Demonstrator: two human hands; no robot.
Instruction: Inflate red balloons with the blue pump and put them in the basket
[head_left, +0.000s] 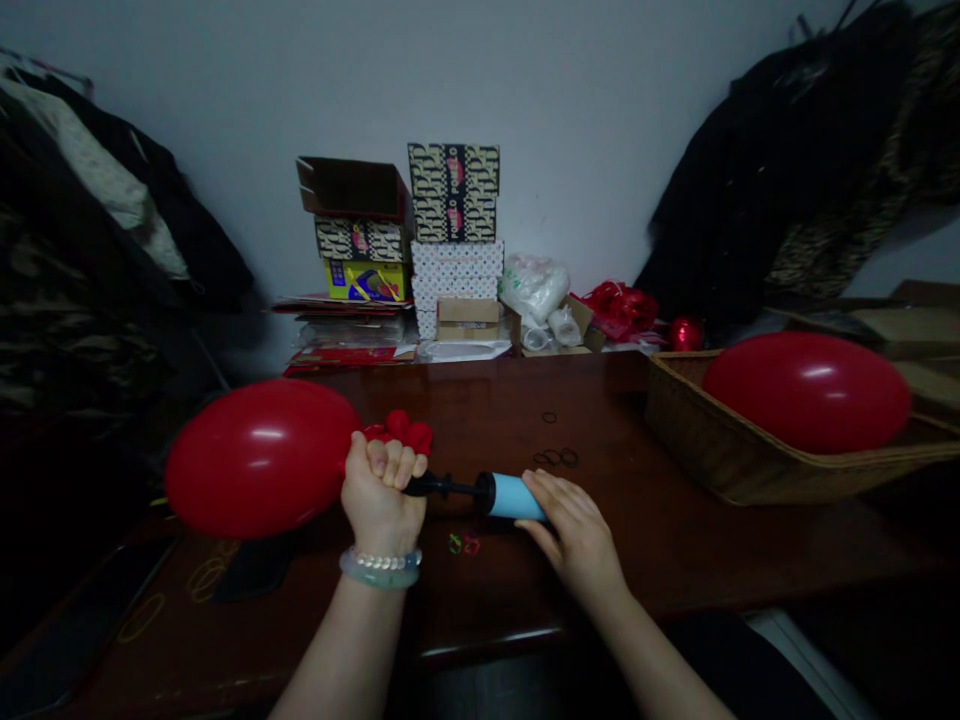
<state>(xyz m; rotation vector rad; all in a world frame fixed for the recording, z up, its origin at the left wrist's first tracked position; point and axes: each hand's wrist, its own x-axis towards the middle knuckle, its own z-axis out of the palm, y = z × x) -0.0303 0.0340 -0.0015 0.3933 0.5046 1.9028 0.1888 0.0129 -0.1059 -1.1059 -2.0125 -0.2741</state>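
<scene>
My left hand (384,495) is closed in a fist around the black nozzle end of a balloon pump, where an inflated red balloon (259,460) is attached and stretches off to the left. The balloon's neck is hidden inside my fingers. My right hand (574,535) wraps the light blue barrel of the balloon pump (511,497), and a length of black rod shows between the two hands. Just behind my left fist lie small deflated red balloons (409,430). Green and red small bands (463,545) rest on the table below the pump.
A wicker basket (697,460) holding another inflated red balloon (806,392) stands on the right of the brown table (480,395). Black rings (556,457) lie mid-table, yellow bands (206,578) at left. Stacked boxes (456,195) line the wall; clothes (720,170) hang on both sides.
</scene>
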